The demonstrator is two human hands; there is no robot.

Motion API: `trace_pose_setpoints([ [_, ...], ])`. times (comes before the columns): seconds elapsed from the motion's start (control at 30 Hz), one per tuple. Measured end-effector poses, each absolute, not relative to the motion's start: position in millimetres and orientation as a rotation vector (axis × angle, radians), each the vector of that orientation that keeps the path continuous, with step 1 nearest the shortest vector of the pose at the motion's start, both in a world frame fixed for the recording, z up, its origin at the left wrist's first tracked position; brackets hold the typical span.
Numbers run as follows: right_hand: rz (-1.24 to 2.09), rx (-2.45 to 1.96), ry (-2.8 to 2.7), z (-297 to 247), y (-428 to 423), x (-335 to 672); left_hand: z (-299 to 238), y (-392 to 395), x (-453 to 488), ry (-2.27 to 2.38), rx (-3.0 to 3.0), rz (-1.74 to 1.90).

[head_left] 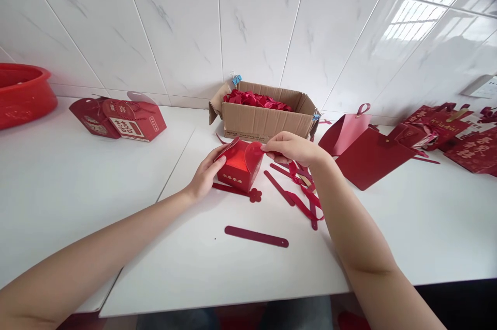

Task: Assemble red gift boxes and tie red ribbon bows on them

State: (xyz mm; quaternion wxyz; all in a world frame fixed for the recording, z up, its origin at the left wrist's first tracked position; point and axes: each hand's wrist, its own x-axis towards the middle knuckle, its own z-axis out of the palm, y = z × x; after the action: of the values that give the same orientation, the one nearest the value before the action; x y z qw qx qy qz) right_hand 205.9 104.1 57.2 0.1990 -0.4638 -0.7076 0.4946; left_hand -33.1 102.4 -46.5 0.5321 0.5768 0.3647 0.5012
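A small red gift box [235, 170] with gold lettering stands on the white table in front of me, its curved top flaps partly raised. My left hand [204, 172] grips the box's left side, thumb on the front edge. At the box's upper right, my right hand [289, 148] pinches the tip of a rounded flap. A flower-ended red strip [255, 195] lies partly under the box. Nearer to me rests a dark red strip [256, 236] with a small hole at one end. Red ribbon [305, 205] and more strips lie tangled below my right hand.
A cardboard box [267, 120] of red ribbon stands against the tiled wall. Finished-looking red boxes [132, 120] and a red basin [25, 94] are at left. A pink-red bag [347, 133], a dark red panel [373, 158] and several red packages [473, 148] stand at right.
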Motion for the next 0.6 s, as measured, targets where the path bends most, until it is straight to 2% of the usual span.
trace_pose_setpoints([
  [0.33, 1.477, -1.169, -1.933, 60.6, 102.8, 206.6, -48.9, 102.7, -33.7, 0.849, 1.405, 1.196],
  [0.6, 1.405, -1.288, -1.959, 56.6, 104.4, 205.1, -49.0, 102.8, -33.9, 0.829, 1.414, 1.191],
])
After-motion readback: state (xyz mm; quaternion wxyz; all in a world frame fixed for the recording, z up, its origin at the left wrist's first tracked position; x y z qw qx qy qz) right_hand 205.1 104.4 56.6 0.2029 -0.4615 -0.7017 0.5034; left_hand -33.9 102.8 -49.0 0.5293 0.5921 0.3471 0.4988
